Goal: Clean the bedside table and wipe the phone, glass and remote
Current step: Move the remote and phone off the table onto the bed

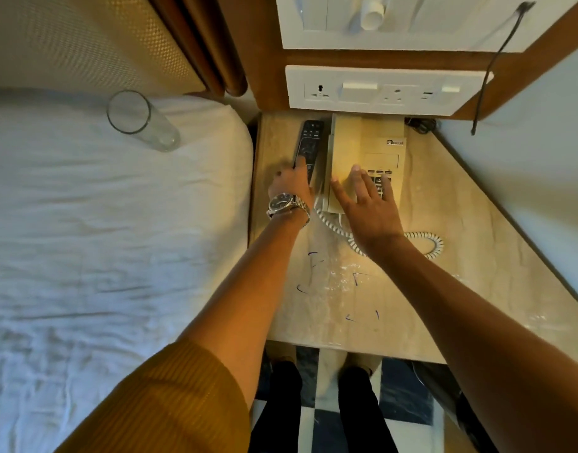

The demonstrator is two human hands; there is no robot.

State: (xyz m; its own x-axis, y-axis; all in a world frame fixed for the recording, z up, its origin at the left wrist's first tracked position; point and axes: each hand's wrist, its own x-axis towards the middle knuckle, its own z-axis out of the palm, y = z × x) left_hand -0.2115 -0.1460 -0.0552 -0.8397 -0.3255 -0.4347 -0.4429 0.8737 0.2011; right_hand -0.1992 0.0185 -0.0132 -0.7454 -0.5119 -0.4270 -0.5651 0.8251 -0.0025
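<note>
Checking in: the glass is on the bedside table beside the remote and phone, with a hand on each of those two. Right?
Not quite. The head view shows the glass on the bed, not the bedside table. The rest holds: left hand on the remote, right hand on the phone.

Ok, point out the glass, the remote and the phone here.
glass (143, 121), head view, on its clear side wall.
remote (309, 142), head view, on its upper button face.
phone (376, 148), head view, on the cream body above the keypad.
</note>
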